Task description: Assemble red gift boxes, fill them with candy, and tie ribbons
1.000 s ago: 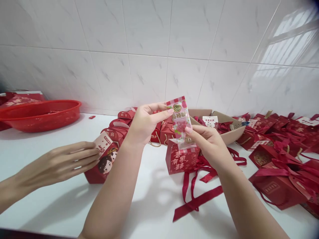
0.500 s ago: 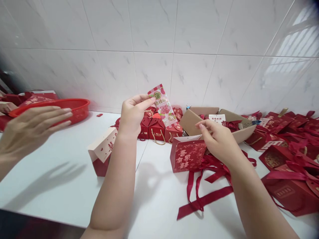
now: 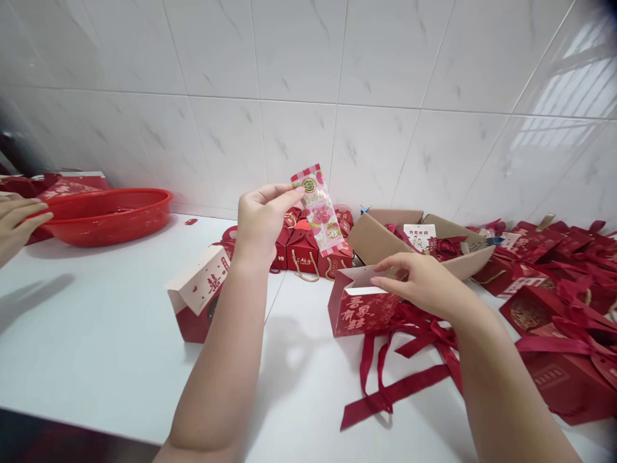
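Pink packet (image 3: 322, 217), pinched in my left hand (image 3: 261, 222): likely light, slick, best held by seal (image 3: 305, 172). My right hand (image 3: 425, 278): parted, at box (image 3: 359, 315).

The open red box (image 3: 364, 314) is showing 吾家有 on its front, with a fourth character looking like 囍. To its left and behind, a small red box (image 3: 299, 249) is carrying gold 好合; directly behind, another small box (image 3: 343, 215) is showing 歡喜. Above and left of the open red box, the candy packet (image 3: 324, 220) is bearing a round emblem and blurred characters. Behind and right, a white card (image 3: 418, 236) is carrying lettering too small for sure reading.
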`<state>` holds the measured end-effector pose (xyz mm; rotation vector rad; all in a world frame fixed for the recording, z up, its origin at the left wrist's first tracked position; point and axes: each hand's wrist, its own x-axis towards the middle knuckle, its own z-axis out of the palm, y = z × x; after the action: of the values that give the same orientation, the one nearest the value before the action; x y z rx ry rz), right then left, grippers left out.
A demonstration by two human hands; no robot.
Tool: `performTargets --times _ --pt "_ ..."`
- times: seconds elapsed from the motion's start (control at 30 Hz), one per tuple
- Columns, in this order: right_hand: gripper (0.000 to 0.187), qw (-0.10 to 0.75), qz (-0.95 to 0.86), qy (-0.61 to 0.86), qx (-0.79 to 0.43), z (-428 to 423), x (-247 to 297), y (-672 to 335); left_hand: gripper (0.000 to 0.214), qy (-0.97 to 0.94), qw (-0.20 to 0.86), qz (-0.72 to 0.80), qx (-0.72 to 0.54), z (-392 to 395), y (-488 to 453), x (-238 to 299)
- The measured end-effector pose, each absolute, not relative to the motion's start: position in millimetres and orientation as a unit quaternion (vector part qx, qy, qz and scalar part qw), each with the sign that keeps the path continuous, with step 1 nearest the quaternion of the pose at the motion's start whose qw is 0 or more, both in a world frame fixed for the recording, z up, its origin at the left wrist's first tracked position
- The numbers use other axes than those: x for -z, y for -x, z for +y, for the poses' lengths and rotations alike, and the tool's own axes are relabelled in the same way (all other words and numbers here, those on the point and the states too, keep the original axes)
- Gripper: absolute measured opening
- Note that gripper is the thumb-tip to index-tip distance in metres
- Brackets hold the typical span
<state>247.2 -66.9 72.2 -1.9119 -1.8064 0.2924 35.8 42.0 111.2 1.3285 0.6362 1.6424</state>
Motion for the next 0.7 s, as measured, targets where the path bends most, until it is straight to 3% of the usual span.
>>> performTargets --times 0.2,0.37,0.47,0.6,0.7 --pt "0.049 0.222 -0.673 0.689 -0.151 -72 -71 -250 0.012 -0.548 0.489 0.248 -0.632 34 -42 -109" --pt "0.03 0.216 -0.657 0.708 -0.139 -72 -71 -249 0.012 -0.581 0.505 0.232 -0.594 31 -46 -109" --pt "0.03 0.199 -0.661 0.71 -0.14 -73 -73 -248 0.012 -0.598 0.525 0.2 -0.572 31 -45 -111" --pt "0.036 0.174 -0.69 0.681 -0.173 -80 -80 -245 0.014 -0.673 0.572 0.186 -0.431 22 -42 -114" --pt "0.042 0.159 -0.705 0.664 -0.194 -85 -85 -241 0.017 -0.79 0.486 0.256 -0.272 11 -42 -116"
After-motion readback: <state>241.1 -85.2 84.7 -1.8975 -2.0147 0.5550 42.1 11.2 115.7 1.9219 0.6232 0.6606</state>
